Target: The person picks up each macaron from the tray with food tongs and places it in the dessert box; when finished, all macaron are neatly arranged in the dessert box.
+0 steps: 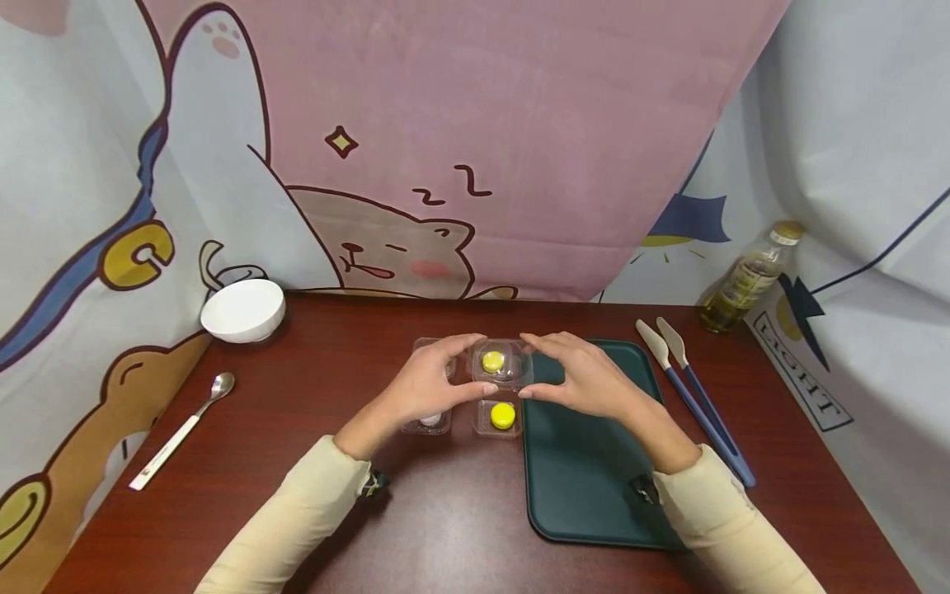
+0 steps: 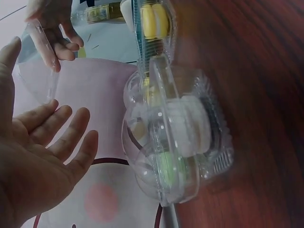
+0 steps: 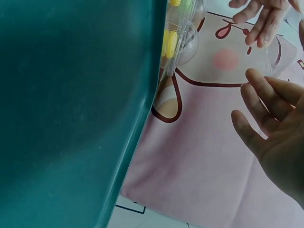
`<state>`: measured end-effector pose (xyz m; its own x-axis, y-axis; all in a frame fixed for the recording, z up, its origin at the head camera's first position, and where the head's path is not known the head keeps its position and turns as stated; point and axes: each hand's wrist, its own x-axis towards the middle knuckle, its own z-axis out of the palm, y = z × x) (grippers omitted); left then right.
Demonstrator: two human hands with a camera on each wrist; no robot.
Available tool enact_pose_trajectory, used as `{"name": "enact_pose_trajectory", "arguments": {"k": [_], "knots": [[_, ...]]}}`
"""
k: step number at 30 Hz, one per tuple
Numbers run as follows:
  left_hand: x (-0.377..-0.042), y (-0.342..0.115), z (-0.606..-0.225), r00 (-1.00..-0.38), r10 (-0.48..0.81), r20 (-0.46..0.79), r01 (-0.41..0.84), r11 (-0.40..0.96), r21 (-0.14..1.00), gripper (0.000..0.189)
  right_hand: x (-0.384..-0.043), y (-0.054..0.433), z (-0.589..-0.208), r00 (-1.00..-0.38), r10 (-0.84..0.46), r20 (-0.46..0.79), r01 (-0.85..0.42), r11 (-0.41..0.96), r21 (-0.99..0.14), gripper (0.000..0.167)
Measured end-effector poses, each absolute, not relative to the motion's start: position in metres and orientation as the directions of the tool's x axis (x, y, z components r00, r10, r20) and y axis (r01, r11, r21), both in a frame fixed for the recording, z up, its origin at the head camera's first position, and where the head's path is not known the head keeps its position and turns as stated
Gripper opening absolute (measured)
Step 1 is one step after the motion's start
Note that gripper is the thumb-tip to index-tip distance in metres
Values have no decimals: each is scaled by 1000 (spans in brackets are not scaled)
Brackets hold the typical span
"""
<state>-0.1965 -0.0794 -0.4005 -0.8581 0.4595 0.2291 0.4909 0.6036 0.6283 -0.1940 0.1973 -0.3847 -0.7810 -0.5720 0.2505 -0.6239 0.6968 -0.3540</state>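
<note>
Between my two hands a clear plastic lid (image 1: 522, 375) is held above the table by its opposite edges. My left hand (image 1: 426, 381) grips its left side and my right hand (image 1: 588, 377) its right side, thumbs nearest me. Below, a clear plastic box holds a yellow macaron (image 1: 502, 416); another yellow macaron (image 1: 493, 361) shows through the lid. Partly hidden under my left hand is a second clear box (image 1: 445, 427). A white macaron (image 2: 189, 126) and a green macaron (image 2: 171, 168) appear under a domed clear cover in the left wrist view.
A dark green tray (image 1: 594, 487) lies under my right hand. Beyond it are blue-handled tongs (image 1: 701, 400) and an oil bottle (image 1: 750, 280). At the left are a white bowl (image 1: 243, 311) and a spoon (image 1: 181, 433). A printed cloth (image 1: 519, 148) hangs behind the table.
</note>
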Motion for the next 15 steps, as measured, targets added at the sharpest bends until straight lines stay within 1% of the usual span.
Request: {"name": "enact_pose_trajectory", "arguments": {"k": [7, 11, 15], "knots": [[-196, -81, -401, -829, 511, 226, 548, 664, 508, 82, -186, 195, -389, -803, -562, 196, -594, 729, -340, 84], [-195, -83, -403, -810, 551, 202, 579, 694, 429, 84, -182, 191, -394, -816, -556, 159, -576, 754, -315, 84], [-193, -84, -407, -793, 587, 165, 602, 710, 366, 84, -179, 188, -401, -815, -561, 146, -578, 765, -284, 82]]}}
